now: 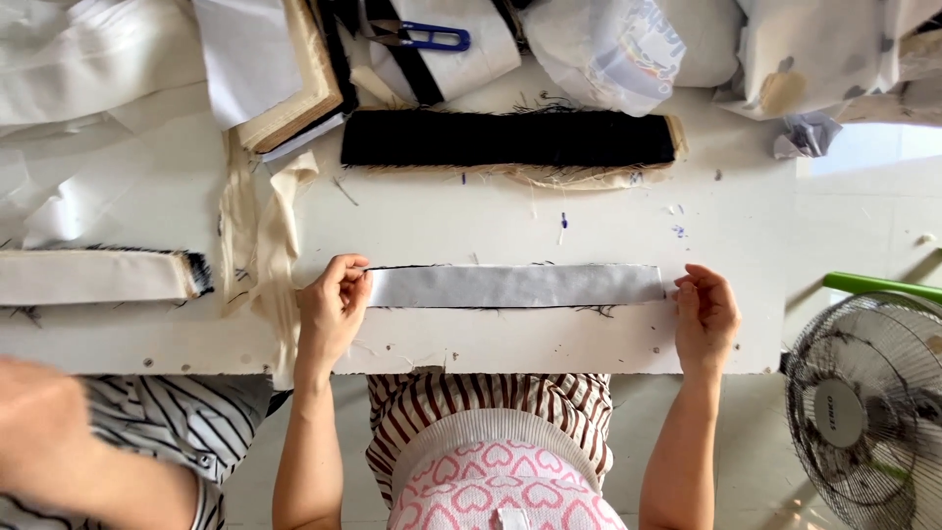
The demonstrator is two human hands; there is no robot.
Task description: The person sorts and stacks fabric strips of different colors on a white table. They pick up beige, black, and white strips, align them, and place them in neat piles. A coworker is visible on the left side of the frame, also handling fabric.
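Your two hands hold a long grey fabric strip (pixel 515 286) flat on the white table (pixel 471 344), one at each end. The strip lies level, parallel to the near table edge, with dark frayed threads showing along its long edges.

Left hand (pixel 332 309): fingers curled, thumb and fingertips pinched on the strip's left end. Closed tight on the cloth, not spread.

Right hand (pixel 705 314): fingers bent, tips gathered at the strip's right end. It looks like a pinch on the corner; whether the cloth sits fully between thumb and finger, you cannot tell from this angle.

Doing this well, as judged from the layout: keep even tension from both ends so the strip stays straight and unwrinkled. Keep both pinches low, close to the table, so the middle does not lift. Watch the frayed edges; pulling harder on one side could skew the strip or draw out more thread. Grip at the very ends, as now, so the whole length stays visible.

Around you: a thick black fabric stack (pixel 508 137) lies further up the table, well apart from the strip. A cream-coloured bundle (pixel 98 277) with a dark frayed end sits to the left, near the left hand but not touching it. Blue-handled scissors (pixel 422 37) rest at the far edge. A wire-caged fan (pixel 863 412) stands off the table to the right. Another person's striped sleeve (pixel 157 432) shows at lower left, apart from your arms.
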